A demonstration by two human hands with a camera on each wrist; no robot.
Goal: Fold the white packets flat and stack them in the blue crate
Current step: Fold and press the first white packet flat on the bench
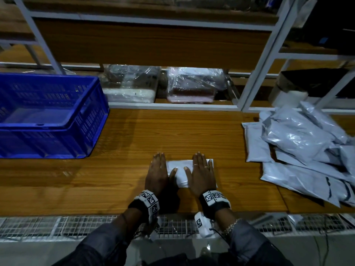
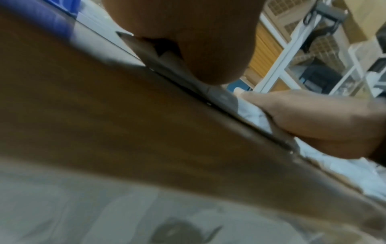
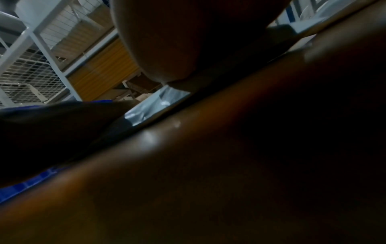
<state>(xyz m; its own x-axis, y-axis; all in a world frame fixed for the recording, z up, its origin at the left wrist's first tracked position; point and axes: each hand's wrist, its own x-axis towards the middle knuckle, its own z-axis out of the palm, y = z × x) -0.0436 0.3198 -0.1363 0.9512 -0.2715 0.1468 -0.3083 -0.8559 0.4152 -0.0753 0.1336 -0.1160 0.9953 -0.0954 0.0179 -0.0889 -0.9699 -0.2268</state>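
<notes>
A folded white packet (image 1: pixel 180 170) lies on the wooden table (image 1: pixel 123 150) near its front edge. My left hand (image 1: pixel 159 172) presses flat on the packet's left end, fingers straight. My right hand (image 1: pixel 201 172) presses flat on its right part, covering much of it. Both thumbs point inward over the packet. The blue crate (image 1: pixel 50 116) stands at the far left of the table and looks to hold nothing. A loose pile of white packets (image 1: pixel 303 150) lies at the right. In the right wrist view a strip of the packet (image 3: pixel 154 107) shows under my palm.
A white metal shelf frame (image 1: pixel 172 106) runs along the back of the table, with clear-wrapped bundles (image 1: pixel 192 85) on its low shelf. A wire mesh tray (image 1: pixel 76 225) hangs along the table's front edge. Bare wood lies between the crate and my hands.
</notes>
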